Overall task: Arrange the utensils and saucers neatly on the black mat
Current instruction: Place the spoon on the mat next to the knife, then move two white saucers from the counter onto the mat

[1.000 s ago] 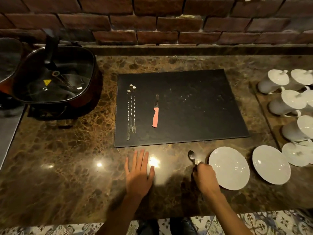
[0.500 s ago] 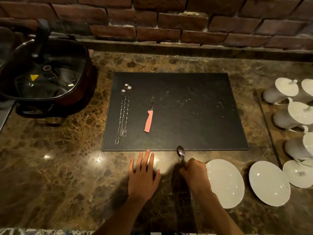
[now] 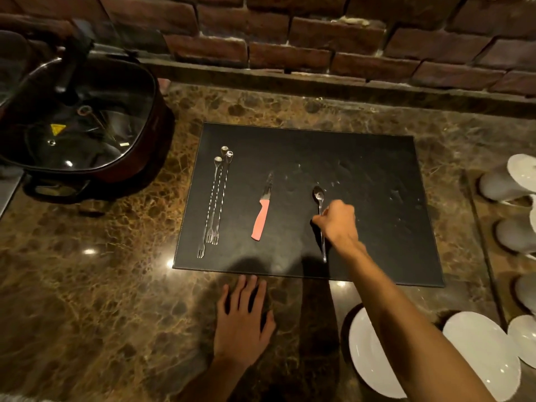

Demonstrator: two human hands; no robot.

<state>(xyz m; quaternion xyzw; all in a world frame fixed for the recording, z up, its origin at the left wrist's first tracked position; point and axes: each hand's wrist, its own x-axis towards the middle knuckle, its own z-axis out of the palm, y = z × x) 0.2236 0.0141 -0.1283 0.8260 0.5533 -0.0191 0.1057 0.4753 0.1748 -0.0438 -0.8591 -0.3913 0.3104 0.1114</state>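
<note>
Fingers of the right hand (image 3: 338, 224) pinch the spoon (image 3: 320, 216) partway down its handle, spoon lying lengthwise on the black mat (image 3: 377, 175), bowl pointing away, right of the knife (image 3: 262, 211) and the three long forks (image 3: 216, 198). Left hand (image 3: 242, 323) lies flat on the counter (image 3: 101, 285) just short of the mat's near edge, fingers straight and slightly spread, holding nothing. Two saucers (image 3: 362, 352) sit off the mat at lower right, partly behind the right forearm.

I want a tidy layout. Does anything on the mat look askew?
The three long forks are uneven: one sits lower than the other two. The knife leans slightly. The mat shows pale smudges. The spoon is in the right hand.
</note>
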